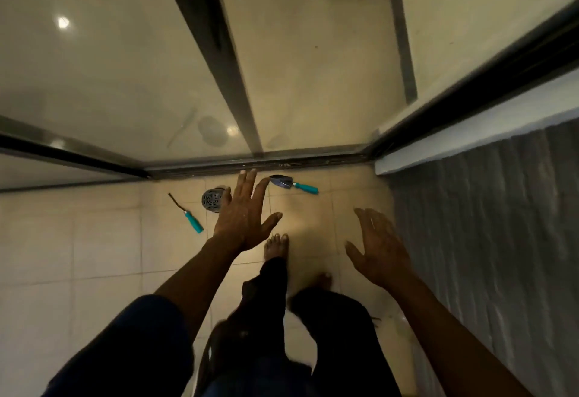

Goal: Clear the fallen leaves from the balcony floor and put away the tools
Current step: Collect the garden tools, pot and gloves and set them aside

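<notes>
Lying on the tiled floor (94, 240), two teal-handled tools are noted: a trowel (293, 184) at the far side, just beside the door track (250, 164), and a thin tool (186, 213) to the left, near the drain (210, 200). The left grip (244, 211) is held out between drain and trowel, fingers spread, nothing held. The right grip (379, 252) is held out further right, fingers spread, likewise empty. Bare feet (275, 246) are seen nearer.
</notes>
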Available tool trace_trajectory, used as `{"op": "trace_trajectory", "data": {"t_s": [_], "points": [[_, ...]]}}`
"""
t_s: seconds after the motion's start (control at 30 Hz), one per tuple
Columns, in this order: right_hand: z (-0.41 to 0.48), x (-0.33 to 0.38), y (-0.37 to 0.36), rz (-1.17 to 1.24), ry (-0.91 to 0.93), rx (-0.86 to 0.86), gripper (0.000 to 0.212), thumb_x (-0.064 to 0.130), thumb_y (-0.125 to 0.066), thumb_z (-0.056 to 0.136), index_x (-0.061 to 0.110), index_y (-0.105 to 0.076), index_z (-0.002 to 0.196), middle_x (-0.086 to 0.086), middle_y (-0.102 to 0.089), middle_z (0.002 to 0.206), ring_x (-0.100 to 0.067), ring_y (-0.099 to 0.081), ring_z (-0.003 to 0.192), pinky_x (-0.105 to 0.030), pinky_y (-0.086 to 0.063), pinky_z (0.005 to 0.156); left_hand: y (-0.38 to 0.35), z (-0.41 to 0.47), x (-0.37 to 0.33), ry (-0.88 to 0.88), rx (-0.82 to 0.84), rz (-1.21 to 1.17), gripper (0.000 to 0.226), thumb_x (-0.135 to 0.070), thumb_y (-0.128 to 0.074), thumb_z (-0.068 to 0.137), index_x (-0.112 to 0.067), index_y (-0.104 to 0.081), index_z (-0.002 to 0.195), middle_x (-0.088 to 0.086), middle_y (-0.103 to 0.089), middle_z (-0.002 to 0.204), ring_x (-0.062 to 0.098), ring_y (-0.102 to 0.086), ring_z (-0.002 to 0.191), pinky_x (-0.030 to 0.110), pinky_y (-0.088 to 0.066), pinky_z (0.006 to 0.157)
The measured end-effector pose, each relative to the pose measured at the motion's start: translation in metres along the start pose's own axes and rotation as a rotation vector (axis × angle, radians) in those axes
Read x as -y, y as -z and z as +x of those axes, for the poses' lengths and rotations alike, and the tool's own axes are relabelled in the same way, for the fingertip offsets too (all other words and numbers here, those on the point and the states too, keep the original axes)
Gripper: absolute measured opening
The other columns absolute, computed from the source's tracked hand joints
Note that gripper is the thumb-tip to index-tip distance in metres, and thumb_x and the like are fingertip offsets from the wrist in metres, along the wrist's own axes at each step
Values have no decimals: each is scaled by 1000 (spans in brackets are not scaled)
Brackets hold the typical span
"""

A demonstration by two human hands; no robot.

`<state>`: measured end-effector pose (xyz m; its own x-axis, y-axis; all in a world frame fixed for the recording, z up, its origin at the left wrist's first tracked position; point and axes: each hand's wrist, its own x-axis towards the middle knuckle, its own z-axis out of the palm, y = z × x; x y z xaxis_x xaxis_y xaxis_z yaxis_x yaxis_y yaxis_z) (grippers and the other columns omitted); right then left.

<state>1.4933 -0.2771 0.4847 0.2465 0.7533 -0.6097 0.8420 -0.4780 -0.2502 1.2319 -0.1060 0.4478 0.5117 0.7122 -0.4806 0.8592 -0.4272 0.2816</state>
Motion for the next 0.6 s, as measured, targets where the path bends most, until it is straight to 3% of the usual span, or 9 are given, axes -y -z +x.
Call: {"op": "trace_trajectory", "data": {"t_s": [0.27,0.4,0.5,0.6], "points": [[169,-19,-83,127,-12,282,54,35,-61,100,22,-45,150,-7,-53,143,-24,-53,128,-38,-46,105,-132,75,38,236,41,-183,87,-67,-47,98,-24,-14,165,7,5,175,28,6,161,56,-17,126],[286,-51,-160,-53,33,428,56,41,-62,99,22,-45,149,-7,-58,139,-23,-58,122,-38,-50,100,-226,129,57,369,35,-265,84,-68,-43,99,-24,-16,165,7,2,175,28,4,161,54,-19,126],[371,-69,-218,-184,78,432,57,39,-60,100,20,-43,150,-9,-57,141,-25,-58,125,-38,-50,102,-305,168,75,388,61,-234,79,-66,-35,102,-23,-14,165,8,4,175,27,5,161,53,-19,127],[421,-74,-264,-210,99,322,54,25,-58,100,16,-43,151,-13,-55,138,-29,-57,124,-38,-48,103,-376,199,93,386,121,-258,80,-65,-35,103,-22,-11,166,8,7,175,28,7,161,53,-18,128]]}}
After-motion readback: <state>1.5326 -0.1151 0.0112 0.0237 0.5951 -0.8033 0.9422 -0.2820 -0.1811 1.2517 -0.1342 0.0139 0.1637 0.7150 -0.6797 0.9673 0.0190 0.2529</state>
